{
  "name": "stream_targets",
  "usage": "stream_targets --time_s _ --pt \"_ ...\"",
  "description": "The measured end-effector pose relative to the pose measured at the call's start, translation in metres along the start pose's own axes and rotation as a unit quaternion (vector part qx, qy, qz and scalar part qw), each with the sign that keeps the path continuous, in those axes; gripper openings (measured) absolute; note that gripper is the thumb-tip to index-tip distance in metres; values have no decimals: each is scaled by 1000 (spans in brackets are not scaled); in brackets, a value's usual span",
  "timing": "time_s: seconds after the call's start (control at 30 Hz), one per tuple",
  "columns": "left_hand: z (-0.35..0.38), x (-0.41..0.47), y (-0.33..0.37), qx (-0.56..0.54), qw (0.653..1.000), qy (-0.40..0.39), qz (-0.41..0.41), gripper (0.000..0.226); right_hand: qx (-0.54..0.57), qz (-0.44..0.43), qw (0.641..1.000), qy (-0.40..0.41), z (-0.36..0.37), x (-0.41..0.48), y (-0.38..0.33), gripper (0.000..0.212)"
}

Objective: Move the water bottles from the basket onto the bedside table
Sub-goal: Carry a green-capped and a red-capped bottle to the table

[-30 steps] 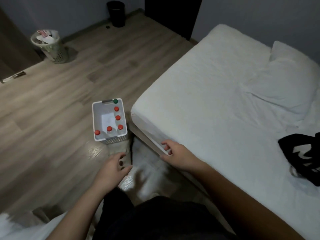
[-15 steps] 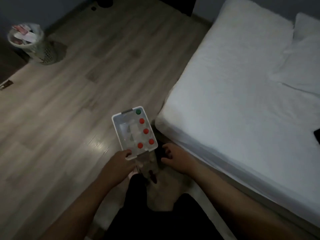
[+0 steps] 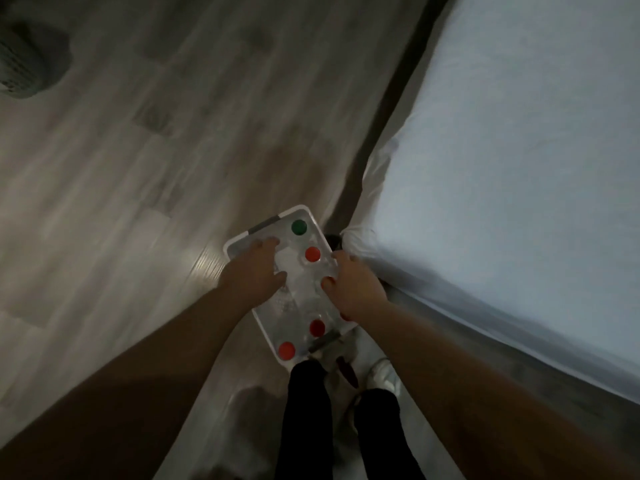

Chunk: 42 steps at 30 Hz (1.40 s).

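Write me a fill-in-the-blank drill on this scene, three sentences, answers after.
The basket holding the bottles is ____ with grey handles. One bottle cap is ____; the other visible caps are red. The left hand and right hand both grip the basket's rim; the ____ one is nearer the bed.
Missing: white; green; right.

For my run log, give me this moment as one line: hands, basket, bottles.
left hand grips basket left rim | right hand grips right rim | bottles in basket | basket on floor by bed corner
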State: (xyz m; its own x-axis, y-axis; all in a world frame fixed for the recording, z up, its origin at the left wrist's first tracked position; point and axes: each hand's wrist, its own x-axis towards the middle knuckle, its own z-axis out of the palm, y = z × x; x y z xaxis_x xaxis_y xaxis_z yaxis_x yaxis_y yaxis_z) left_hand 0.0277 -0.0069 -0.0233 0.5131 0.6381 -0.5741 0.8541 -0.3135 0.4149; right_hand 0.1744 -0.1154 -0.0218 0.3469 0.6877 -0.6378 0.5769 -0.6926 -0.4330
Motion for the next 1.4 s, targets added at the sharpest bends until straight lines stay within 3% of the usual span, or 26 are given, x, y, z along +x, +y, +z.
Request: stream_targets --time_s 0.17,0.33,0.43,0.57,0.77,0.93,1.1,1.2,1.4 --pt "23 85 -7 50 996 21 76 66 -7 0 1000 13 38 65 11 39" --pt "38 130 -11 170 971 -32 167 57 -60 -24 998 14 65 103 19 38" --pt "40 146 -19 247 949 -19 193 51 -99 -14 995 4 73 112 20 41" --pt "44 156 -24 256 943 -2 211 45 -125 -11 991 33 81 117 23 41" --pt "50 144 -38 166 967 45 187 29 -116 -20 992 51 84 119 21 36" --pt "43 113 -49 67 978 112 164 30 -98 -74 992 35 73 105 9 38" --pt "12 68 -29 -18 984 130 117 27 -69 -61 995 28 37 64 -10 40" --pt "-14 22 -6 -76 980 144 115 23 -18 -41 998 35 9 18 -26 36" --pt "-48 -88 47 -116 976 143 115 22 154 -4 980 126 -31 -103 -28 34"
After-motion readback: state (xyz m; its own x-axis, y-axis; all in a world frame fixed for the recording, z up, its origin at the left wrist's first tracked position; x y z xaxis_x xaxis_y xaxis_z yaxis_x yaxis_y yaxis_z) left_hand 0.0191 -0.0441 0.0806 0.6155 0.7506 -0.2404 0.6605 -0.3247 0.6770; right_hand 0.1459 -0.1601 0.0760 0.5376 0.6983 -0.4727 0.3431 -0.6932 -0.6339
